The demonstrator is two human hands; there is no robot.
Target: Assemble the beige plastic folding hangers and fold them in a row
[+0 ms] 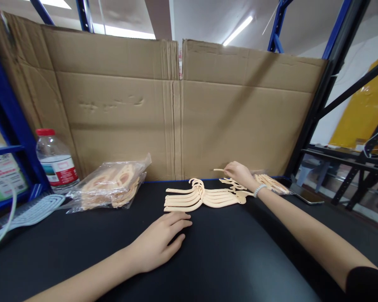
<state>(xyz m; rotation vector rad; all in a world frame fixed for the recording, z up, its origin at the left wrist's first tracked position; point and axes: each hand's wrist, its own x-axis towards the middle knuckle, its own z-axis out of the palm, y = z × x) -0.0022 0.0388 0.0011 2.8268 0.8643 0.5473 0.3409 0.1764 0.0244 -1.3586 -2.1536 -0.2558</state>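
Note:
My left hand (164, 239) rests on the black tabletop with its fingers stretched out, just in front of a fanned row of beige hangers (182, 202). Their hooks bunch together at the middle, and a beige piece with a rounded head (241, 197) lies at the right end. Farther back, my right hand (239, 174) pinches a thin beige stick (219, 170), whose tip sticks out to the left. Below that hand lie several small beige pieces (229, 183), partly hidden by it.
A clear bag of beige parts (110, 184) lies at left, near a red-capped bottle (56, 161) and a pale blue hairbrush (38, 212). At right are a bag of beige sticks (275, 184) and a phone (307, 195). Cardboard (119, 109) walls the back.

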